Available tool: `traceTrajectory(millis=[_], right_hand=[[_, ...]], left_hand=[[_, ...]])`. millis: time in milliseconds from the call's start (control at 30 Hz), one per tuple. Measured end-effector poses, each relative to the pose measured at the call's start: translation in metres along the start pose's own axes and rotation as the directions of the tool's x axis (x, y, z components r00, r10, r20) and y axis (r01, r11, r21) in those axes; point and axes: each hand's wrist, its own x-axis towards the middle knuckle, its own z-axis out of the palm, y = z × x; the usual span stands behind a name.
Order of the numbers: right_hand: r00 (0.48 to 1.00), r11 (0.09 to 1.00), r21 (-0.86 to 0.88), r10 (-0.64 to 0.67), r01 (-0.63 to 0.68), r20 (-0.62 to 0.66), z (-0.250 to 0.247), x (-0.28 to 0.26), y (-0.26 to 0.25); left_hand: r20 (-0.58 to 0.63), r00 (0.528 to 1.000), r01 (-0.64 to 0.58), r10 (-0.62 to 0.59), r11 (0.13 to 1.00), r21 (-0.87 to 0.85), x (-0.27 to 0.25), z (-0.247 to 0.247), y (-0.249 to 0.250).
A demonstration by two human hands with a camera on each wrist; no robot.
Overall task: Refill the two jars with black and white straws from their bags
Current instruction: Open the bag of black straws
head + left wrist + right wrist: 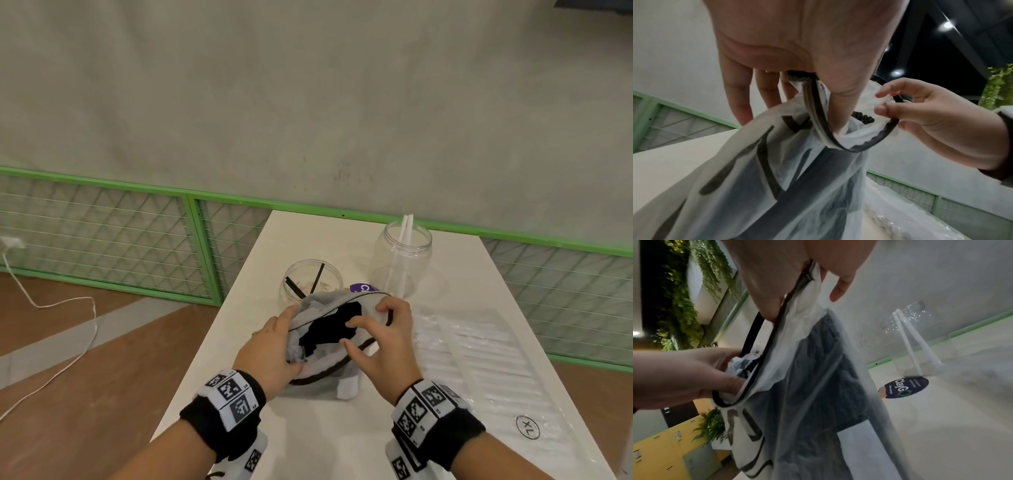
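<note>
A frosted zip bag with a dark zipper rim stands open on the white table, and a black bundle of straws shows inside it. My left hand grips the bag's left rim, thumb inside the mouth. My right hand pinches the right rim, pulling the mouth wide. Behind the bag, a low clear jar holds a few black straws. To its right a taller clear jar holds two white straws. A clear bag of white straws lies flat at the right.
A purple round sticker sits on the table behind the bag. A green-framed mesh fence runs along the wall beyond the table's far edge. A white cable trails across the wooden floor at left.
</note>
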Motion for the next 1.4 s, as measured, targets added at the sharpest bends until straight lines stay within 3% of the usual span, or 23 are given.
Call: traceTrajectory(millis=[100, 200, 367, 433, 500, 667, 767, 1000, 1067, 1233, 1400], right_hand=[[0.998, 0.996, -0.074, -0.045, 0.042, -0.039, -0.004, 0.002, 0.0], [0.996, 0.971, -0.222, -0.084, 0.087, 0.023, -0.01, 0.005, -0.001], [0.966, 0.92, -0.388, 0.149, -0.057, 0.211, -0.019, 0.019, -0.004], [0.893, 0.955, -0.221, 0.268, -0.197, 0.362, -0.018, 0.028, -0.001], [0.806, 0.928, -0.025, 0.335, -0.371, 0.488, -0.012, 0.034, 0.002], [0.737, 0.844, 0.182, 0.311, -0.505, 0.6, 0.003, 0.025, 0.008], [0.747, 0.827, 0.272, 0.241, -0.492, 0.62, 0.007, 0.017, 0.007], [0.817, 0.81, 0.378, 0.2, -0.449, 0.541, -0.007, 0.024, 0.0], [0.804, 0.801, 0.374, 0.209, -0.467, 0.556, -0.01, 0.025, 0.003], [0.711, 0.797, 0.301, 0.214, -0.524, 0.67, -0.004, 0.012, 0.013], [0.782, 0.816, 0.305, 0.259, -0.491, 0.567, -0.009, 0.011, 0.013]], left_hand=[[0.003, 1.0, 0.012, -0.012, 1.0, 0.003, 0.002, 0.001, -0.005], [0.025, 0.999, 0.032, -0.031, 0.999, -0.018, 0.006, 0.003, -0.01], [0.013, 0.998, 0.057, -0.056, 0.99, -0.128, 0.011, 0.004, -0.012], [0.007, 0.998, 0.06, -0.06, 0.987, -0.147, 0.012, 0.004, -0.011], [0.004, 0.998, 0.069, -0.069, 0.985, -0.158, 0.013, 0.004, -0.012], [0.089, 0.993, 0.107, -0.083, 0.946, -0.305, 0.008, 0.007, -0.017], [0.166, 0.985, 0.12, -0.046, 0.874, -0.47, 0.001, 0.008, -0.014], [0.074, 0.996, 0.02, 0.04, 0.74, -0.672, -0.001, -0.006, -0.013], [0.06, 0.998, 0.033, 0.011, 0.727, -0.686, -0.003, -0.008, -0.014], [0.1, 0.991, 0.136, -0.092, 0.629, -0.765, -0.003, 0.001, -0.014], [0.108, 0.991, 0.13, -0.073, 0.545, -0.828, -0.008, -0.002, -0.003]])
